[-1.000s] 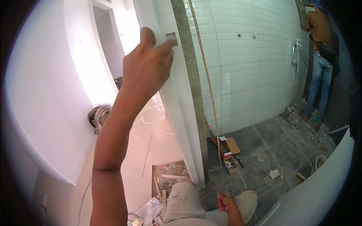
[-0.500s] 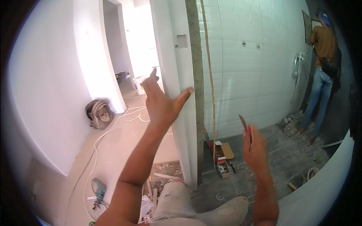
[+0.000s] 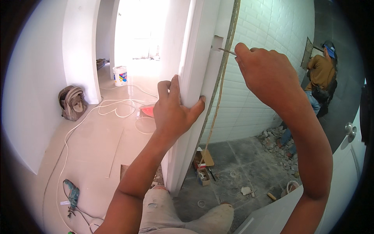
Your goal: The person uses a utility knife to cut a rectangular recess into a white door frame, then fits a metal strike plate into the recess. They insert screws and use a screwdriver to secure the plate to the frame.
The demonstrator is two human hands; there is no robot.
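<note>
Door frame (image 3: 194,74), upper centre, looks stiff and heavy, left hand (image 3: 173,113) clamped round its edge while right hand (image 3: 269,74) pinches a thin chisel (image 3: 226,50) at its notch.

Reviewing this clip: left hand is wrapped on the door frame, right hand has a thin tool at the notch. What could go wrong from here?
1. The thin metal tool in the right hand is pushed toward the small notch; a slip could gouge the white door frame or jab the left hand gripping the edge below.
2. Rubble, a small box and a white cable lie on the floor near the person's feet, so a step back might mean a trip.
</note>
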